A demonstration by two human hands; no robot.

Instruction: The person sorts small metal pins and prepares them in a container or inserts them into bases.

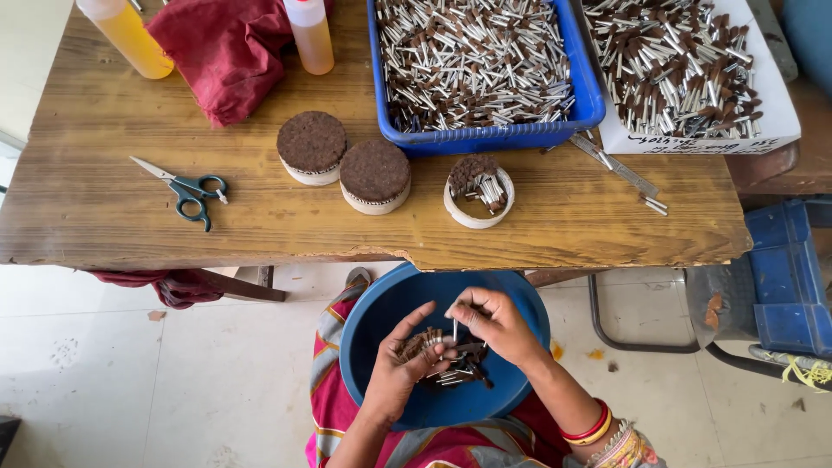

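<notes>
A round blue bowl (520, 299) rests on my lap, below the table edge. Over it my left hand (400, 364) cups a small bundle of brown-tipped metal pins (422, 341). My right hand (496, 322) pinches a single pin (455, 329) upright beside that bundle. More loose pins (464, 371) lie in the bowl under my fingers. On the table just above stand a white ring partly filled with pins (477, 196) and two full rings (374, 176) whose brown tops look solid.
A blue tray (589, 104) and a white box (780, 113), both heaped with pins, sit at the table's back. Green-handled scissors (192, 188), a red cloth (224, 48), two yellow bottles (310, 35) and a metal ruler (617, 166) lie around. Blue crates (784, 277) stand right.
</notes>
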